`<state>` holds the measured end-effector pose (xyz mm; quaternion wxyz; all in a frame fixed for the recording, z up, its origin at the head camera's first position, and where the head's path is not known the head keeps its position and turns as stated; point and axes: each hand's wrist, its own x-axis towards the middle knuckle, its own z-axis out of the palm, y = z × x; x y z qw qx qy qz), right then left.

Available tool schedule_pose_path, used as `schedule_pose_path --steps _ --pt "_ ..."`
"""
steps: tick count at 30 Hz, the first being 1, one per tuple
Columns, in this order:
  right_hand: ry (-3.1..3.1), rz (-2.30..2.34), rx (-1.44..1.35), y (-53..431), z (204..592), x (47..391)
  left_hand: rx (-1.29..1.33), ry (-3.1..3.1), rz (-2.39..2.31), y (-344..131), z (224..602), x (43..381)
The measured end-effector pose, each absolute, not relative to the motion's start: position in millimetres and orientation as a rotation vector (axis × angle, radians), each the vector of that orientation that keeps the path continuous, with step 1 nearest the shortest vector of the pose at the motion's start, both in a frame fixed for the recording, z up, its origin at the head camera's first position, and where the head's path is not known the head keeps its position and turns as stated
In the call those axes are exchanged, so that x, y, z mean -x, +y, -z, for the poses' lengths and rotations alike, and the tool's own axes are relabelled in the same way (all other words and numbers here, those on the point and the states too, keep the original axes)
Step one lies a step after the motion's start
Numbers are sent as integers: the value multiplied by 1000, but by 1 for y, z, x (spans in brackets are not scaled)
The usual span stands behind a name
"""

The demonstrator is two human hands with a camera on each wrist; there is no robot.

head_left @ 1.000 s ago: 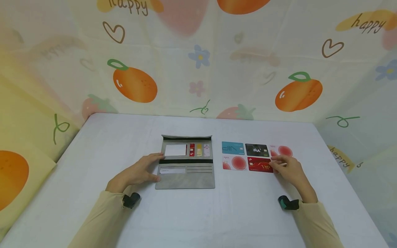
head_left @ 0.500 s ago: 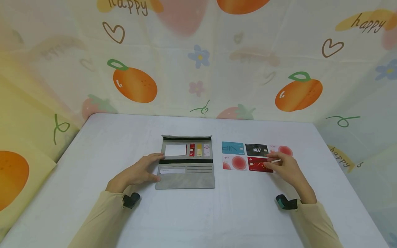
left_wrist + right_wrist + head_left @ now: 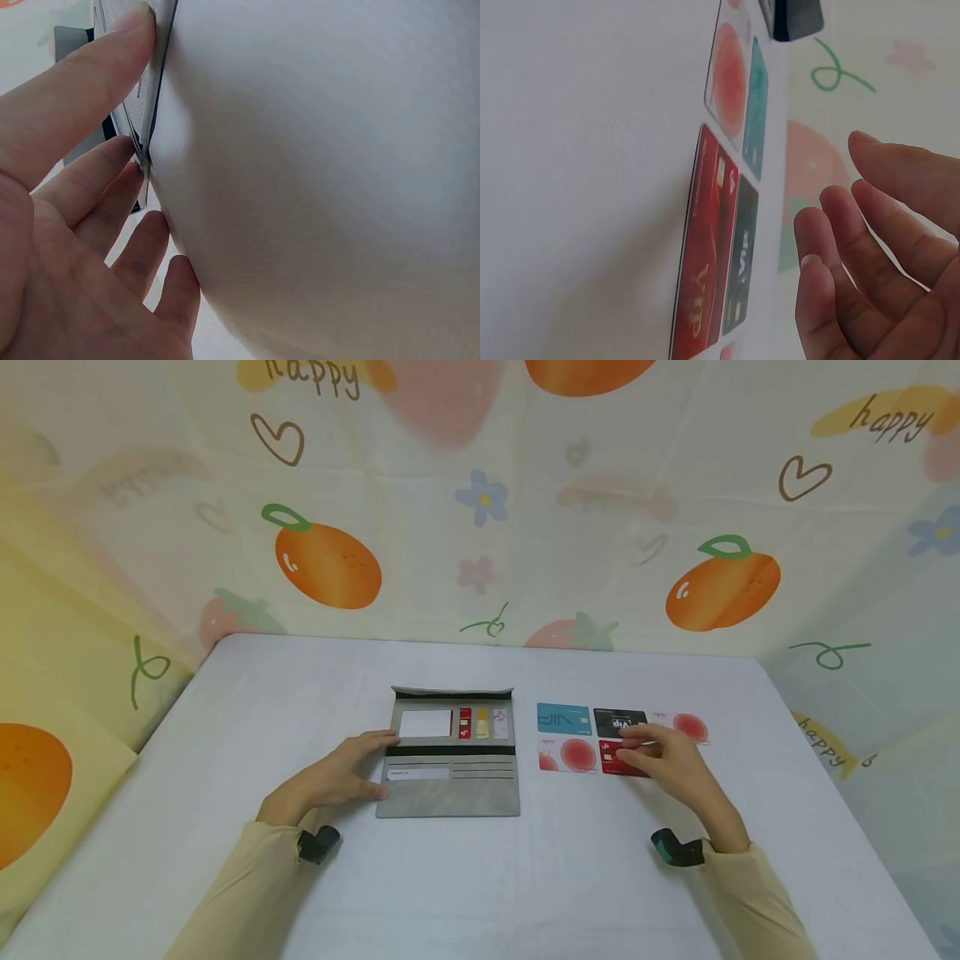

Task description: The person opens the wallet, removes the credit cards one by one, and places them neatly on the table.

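Note:
In the head view an open grey wallet [image 3: 457,799] lies flat, with several cards showing in its slots. My left hand [image 3: 337,778] rests at its left side, thumb at the lower corner and fingers by the edge; the left wrist view shows the thumb [image 3: 135,26] on the wallet's rim. My right hand [image 3: 681,768] hovers over a red VIP card [image 3: 611,760] and hides part of it. Nothing is between its loosely bent fingers, which stand apart from the cards in the right wrist view. A black VIP card [image 3: 609,721] lies just behind the red one.
Left of those lie a blue VIP card [image 3: 562,719] and a white card with a pink circle [image 3: 577,754]. Another pink-circle card [image 3: 690,727] lies at the far right of the back row. Behind the white table [image 3: 495,893] hangs a fruit-print cloth [image 3: 420,568].
My right hand has moved left, from the red card's right end to over its middle. The left hand, wallet and cards stay where they were.

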<state>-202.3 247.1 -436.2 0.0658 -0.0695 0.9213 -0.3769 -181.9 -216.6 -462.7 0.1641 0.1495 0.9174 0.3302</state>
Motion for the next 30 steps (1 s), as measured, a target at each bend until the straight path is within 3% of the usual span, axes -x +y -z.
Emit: schedule_pose_path --steps 30 --pt "2694 1201 338 176 447 201 -443 2627 -951 -218 465 182"
